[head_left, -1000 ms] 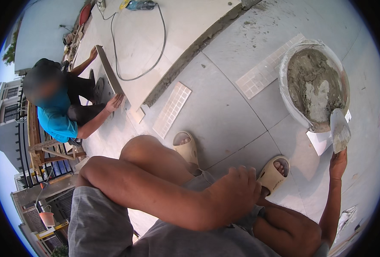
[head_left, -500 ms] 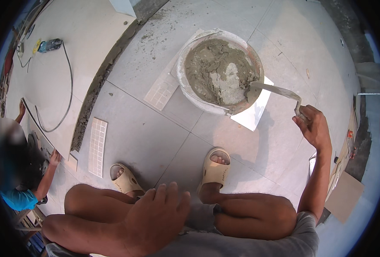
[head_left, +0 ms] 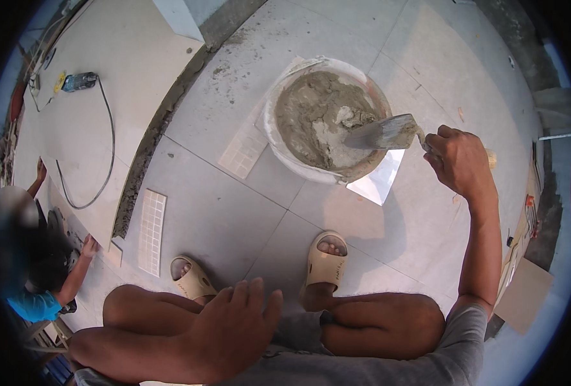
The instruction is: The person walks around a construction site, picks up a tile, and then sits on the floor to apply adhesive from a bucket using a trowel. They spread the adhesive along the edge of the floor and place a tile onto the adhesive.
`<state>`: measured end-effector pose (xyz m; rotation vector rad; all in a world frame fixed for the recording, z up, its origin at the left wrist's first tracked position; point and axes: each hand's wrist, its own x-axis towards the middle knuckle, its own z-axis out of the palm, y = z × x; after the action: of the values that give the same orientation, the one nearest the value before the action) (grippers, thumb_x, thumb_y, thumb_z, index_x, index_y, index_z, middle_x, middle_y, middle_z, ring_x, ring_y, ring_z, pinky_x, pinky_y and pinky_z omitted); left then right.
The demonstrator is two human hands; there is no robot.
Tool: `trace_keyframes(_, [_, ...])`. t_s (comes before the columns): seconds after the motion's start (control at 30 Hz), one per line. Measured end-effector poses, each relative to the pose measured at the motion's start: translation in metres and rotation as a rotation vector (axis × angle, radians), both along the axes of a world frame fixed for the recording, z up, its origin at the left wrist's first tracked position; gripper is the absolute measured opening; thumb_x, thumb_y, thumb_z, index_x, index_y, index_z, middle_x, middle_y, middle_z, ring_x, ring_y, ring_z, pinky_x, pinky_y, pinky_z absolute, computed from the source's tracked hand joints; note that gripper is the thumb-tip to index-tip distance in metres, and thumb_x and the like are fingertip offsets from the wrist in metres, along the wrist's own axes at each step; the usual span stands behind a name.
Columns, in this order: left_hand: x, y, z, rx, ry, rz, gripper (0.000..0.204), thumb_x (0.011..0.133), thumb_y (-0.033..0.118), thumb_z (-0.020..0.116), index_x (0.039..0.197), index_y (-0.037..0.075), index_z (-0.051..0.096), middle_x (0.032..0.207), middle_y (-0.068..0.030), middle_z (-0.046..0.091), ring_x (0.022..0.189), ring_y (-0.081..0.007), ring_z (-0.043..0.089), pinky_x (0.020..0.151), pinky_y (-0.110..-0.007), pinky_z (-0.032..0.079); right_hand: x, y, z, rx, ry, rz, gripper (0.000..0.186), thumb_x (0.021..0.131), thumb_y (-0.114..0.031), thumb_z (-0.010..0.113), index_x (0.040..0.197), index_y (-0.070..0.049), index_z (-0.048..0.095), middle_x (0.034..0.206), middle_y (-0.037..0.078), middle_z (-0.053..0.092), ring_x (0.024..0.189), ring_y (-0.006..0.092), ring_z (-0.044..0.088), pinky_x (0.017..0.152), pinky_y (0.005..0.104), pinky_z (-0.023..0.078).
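Observation:
My right hand [head_left: 456, 161] grips a trowel, its metal blade [head_left: 382, 132] tilted over and into the white bucket [head_left: 279, 148] of wet grey mortar [head_left: 311, 103]. Part of the handle shows beside my fingers. My left hand [head_left: 237, 328] hangs loose over my lap with fingers apart, holding nothing. A shiny white square [head_left: 375, 180] lies under the bucket's right side, and a light patterned strip [head_left: 240, 154] lies just left of it. My sandalled feet [head_left: 327, 260] are on the grey floor tiles below the bucket.
A co-worker in blue [head_left: 31, 302] crouches at left, hands on a large beige slab edged with mortar [head_left: 86, 135]. A corded power tool [head_left: 79, 82] lies on it. A gridded strip [head_left: 150, 231] lies nearby. Boards [head_left: 520, 293] and small tools [head_left: 530, 201] lie at the right.
My view has swung to the right. In the last half second my right hand moved up and left, carrying the trowel blade further into the bucket and turning it.

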<state>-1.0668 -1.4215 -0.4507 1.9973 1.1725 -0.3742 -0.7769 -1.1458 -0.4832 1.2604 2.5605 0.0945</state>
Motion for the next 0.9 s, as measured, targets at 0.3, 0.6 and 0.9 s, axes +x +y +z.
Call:
trace_keyframes(0.3, [-0.004, 0.002, 0.001, -0.014, 0.019, 0.017, 0.056, 0.093, 0.032, 0.061, 0.135, -0.001, 0.047, 0.130, -0.0304, 0.053, 0.118, -0.0387, 0.058, 0.097, -0.042, 0.050, -0.017, 0.010, 0.014, -0.120, -0.248, -0.066, 0.013, 0.070, -0.011, 0.079, 0.078, -0.005, 0.072, 0.078, 0.010, 0.065, 0.078, 0.0298, 0.065, 0.069, 0.0420, 0.051])
trace_keyframes(0.6, [-0.010, -0.004, 0.002, -0.001, -0.011, 0.017, 0.053, 0.093, 0.031, 0.059, 0.133, -0.001, 0.049, 0.129, -0.0305, 0.054, 0.117, -0.0382, 0.059, 0.095, -0.042, 0.051, -0.018, 0.017, -0.011, -0.062, -0.088, 0.135, 0.013, 0.071, -0.011, 0.079, 0.080, -0.005, 0.072, 0.080, 0.011, 0.066, 0.077, 0.0309, 0.065, 0.069, 0.0423, 0.051])
trace_keyframes(0.9, [-0.008, -0.010, 0.004, 0.039, 0.034, 0.017, 0.053, 0.094, 0.031, 0.058, 0.134, -0.001, 0.048, 0.128, -0.0303, 0.055, 0.117, -0.0377, 0.059, 0.096, -0.041, 0.051, -0.032, 0.023, -0.007, -0.233, -0.156, -0.015, 0.012, 0.069, -0.010, 0.075, 0.079, -0.004, 0.072, 0.080, 0.013, 0.067, 0.077, 0.0337, 0.065, 0.070, 0.0438, 0.052])
